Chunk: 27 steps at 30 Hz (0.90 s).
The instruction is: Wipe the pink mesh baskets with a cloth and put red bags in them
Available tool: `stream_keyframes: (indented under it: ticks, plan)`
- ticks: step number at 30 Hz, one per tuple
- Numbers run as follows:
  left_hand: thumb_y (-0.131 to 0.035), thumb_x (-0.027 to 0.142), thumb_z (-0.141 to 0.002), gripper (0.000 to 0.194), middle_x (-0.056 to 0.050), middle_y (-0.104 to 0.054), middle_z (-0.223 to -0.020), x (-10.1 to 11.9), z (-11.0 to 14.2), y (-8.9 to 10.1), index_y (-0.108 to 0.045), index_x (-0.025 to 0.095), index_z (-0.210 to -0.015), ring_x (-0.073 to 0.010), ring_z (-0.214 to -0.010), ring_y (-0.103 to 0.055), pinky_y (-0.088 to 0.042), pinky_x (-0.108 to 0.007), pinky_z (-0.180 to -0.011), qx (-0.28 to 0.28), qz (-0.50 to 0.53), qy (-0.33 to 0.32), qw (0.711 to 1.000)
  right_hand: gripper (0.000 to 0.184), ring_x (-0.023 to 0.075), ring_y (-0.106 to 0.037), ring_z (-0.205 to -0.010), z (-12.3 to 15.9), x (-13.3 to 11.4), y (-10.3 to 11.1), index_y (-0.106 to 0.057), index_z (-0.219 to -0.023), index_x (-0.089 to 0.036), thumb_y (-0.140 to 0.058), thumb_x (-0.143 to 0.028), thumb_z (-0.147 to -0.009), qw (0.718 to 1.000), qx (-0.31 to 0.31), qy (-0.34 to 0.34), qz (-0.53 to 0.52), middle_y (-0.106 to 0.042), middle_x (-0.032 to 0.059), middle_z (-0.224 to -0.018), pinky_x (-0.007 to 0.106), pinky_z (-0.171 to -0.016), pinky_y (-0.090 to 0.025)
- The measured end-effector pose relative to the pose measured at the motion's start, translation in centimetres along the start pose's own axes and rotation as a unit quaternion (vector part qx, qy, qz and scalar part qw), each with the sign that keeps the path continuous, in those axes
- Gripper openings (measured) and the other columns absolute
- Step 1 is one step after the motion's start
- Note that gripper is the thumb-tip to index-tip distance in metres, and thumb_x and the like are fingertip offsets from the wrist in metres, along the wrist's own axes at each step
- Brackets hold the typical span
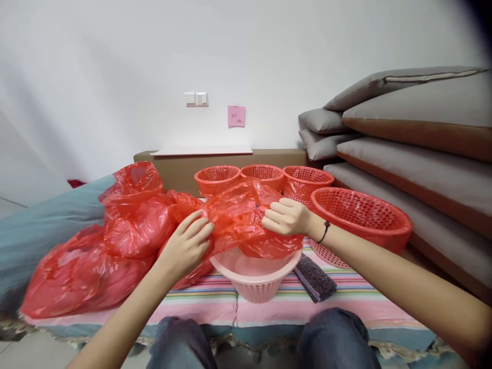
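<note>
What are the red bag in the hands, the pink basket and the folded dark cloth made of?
Red bag: thin, shiny plastic film, as it crinkles and lets light through.
Pink basket: probably moulded plastic, smooth-looking, with a ribbed wall.
Folded dark cloth: speckled, matt fabric; the fibre is unclear.

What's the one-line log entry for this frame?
left hand: gripping red plastic bag | right hand: gripping same bag | bag: held over pink basket | beside pink basket: folded dark cloth | behind: red baskets
</note>
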State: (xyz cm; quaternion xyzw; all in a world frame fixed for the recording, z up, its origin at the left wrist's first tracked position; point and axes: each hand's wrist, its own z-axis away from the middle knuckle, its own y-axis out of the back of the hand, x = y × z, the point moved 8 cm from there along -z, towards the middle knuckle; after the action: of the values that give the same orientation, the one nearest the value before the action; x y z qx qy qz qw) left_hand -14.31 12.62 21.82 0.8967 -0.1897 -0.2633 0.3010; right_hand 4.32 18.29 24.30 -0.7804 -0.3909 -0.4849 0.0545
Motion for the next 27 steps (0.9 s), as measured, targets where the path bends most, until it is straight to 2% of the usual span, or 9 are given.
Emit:
stream_keyframes:
  ticks: [2, 4, 8, 13, 17, 20, 22, 24, 27]
  plan:
    - [-0.053, 0.01, -0.091, 0.029, 0.001, -0.075, -0.101, -0.8, -0.6, 0.1, -0.071, 0.027, -0.076, -0.018, -0.106, -0.07, -0.048, -0.047, -0.115, 0.016, -0.006, 0.023, 1.0, 0.036, 0.0153, -0.033, -0.055, 0.4, 0.0, -0.7, -0.047, -0.062, -0.02, -0.049, -0.007, -0.096, 1.0, -0.002, -0.003, 0.007, -0.045, -0.0018, -0.057, 0.032, -0.052, -0.026]
    - [-0.053, 0.008, -0.091, 0.028, 0.002, -0.075, -0.103, 0.0, -0.5, 0.4, -0.073, 0.028, -0.087, -0.0169, -0.107, -0.07, -0.048, -0.043, -0.115, 0.019, 0.012, 0.01, 1.0, 0.037, 0.0153, -0.035, -0.057, 1.6, -0.9, -1.1, -0.049, -0.063, -0.02, -0.047, -0.007, -0.097, 1.0, -0.016, 0.001, -0.011, -0.047, -0.0014, -0.059, 0.031, -0.055, -0.028]
    - [-0.047, 0.003, -0.09, 0.035, -0.002, -0.075, -0.1, 5.0, 1.4, 0.3, -0.074, 0.023, -0.094, -0.0164, -0.107, -0.07, -0.05, -0.031, -0.112, -0.013, -0.007, -0.097, 0.995, 0.04, 0.015, -0.045, -0.066, 4.7, -4.0, -1.0, -0.055, -0.069, -0.018, -0.037, -0.005, -0.101, 0.991, -0.085, 0.013, -0.103, -0.055, 0.0009, -0.068, 0.03, -0.067, -0.035]
    - [-0.047, 0.009, -0.093, 0.03, -0.004, -0.072, -0.089, 9.8, 3.4, 0.1, -0.072, 0.017, -0.078, -0.0187, -0.098, -0.069, -0.041, -0.035, -0.118, 0.0, -0.006, -0.156, 0.988, 0.04, 0.015, -0.049, -0.071, 7.3, -4.9, 1.8, -0.059, -0.077, -0.017, -0.034, -0.008, -0.106, 0.982, -0.117, -0.044, -0.14, -0.06, 0.0016, -0.075, 0.031, -0.072, -0.035]
    - [-0.057, 0.018, -0.094, 0.023, -0.004, -0.072, -0.092, 10.7, 2.3, 0.9, -0.065, 0.019, -0.072, -0.0193, -0.101, -0.067, -0.041, -0.039, -0.118, -0.019, 0.137, -0.106, 0.985, 0.035, 0.0138, -0.051, -0.072, 8.2, -4.3, 4.4, -0.06, -0.08, -0.019, -0.038, -0.008, -0.104, 0.984, -0.1, -0.073, -0.126, -0.062, 0.0, -0.074, 0.032, -0.077, -0.036]
    - [-0.046, 0.041, -0.103, 0.042, -0.007, -0.071, -0.109, 10.6, -0.1, 2.0, -0.058, 0.019, -0.069, -0.0187, -0.106, -0.066, -0.053, -0.033, -0.102, -0.054, 0.369, -0.08, 0.924, 0.032, 0.0127, -0.051, -0.07, 8.6, -4.2, 5.4, -0.059, -0.077, -0.021, -0.044, -0.008, -0.102, 0.984, -0.098, -0.081, -0.123, -0.061, -0.0018, -0.072, 0.031, -0.08, -0.036]
    - [-0.033, 0.048, -0.105, 0.05, -0.008, -0.07, -0.113, 9.6, -2.3, 1.9, -0.055, 0.019, -0.072, -0.0162, -0.101, -0.068, -0.056, -0.028, -0.087, -0.059, 0.469, -0.032, 0.881, 0.033, 0.0125, -0.051, -0.068, 8.9, -4.4, 5.8, -0.058, -0.074, -0.021, -0.044, -0.008, -0.102, 0.984, -0.091, -0.087, -0.125, -0.06, -0.0019, -0.07, 0.032, -0.08, -0.037]
    - [-0.036, 0.041, -0.106, 0.039, -0.007, -0.071, -0.107, 7.9, -4.4, -0.2, -0.057, 0.019, -0.08, -0.0157, -0.093, -0.068, -0.055, -0.028, -0.081, -0.084, 0.454, 0.057, 0.885, 0.036, 0.0127, -0.051, -0.067, 8.9, -4.4, 6.0, -0.057, -0.071, -0.019, -0.043, -0.007, -0.102, 0.984, -0.08, -0.1, -0.126, -0.06, -0.0014, -0.067, 0.032, -0.079, -0.037]
    - [-0.049, 0.021, -0.098, 0.013, -0.007, -0.07, -0.1, 5.7, -6.8, -5.7, -0.061, 0.018, -0.099, -0.023, -0.096, -0.067, -0.053, -0.037, -0.085, -0.19, 0.296, 0.161, 0.922, 0.038, 0.0138, -0.053, -0.069, 8.7, -4.1, 6.3, -0.057, -0.071, -0.017, -0.042, -0.007, -0.103, 0.983, -0.06, -0.125, -0.125, -0.061, 0.0001, -0.066, 0.033, -0.078, -0.039]
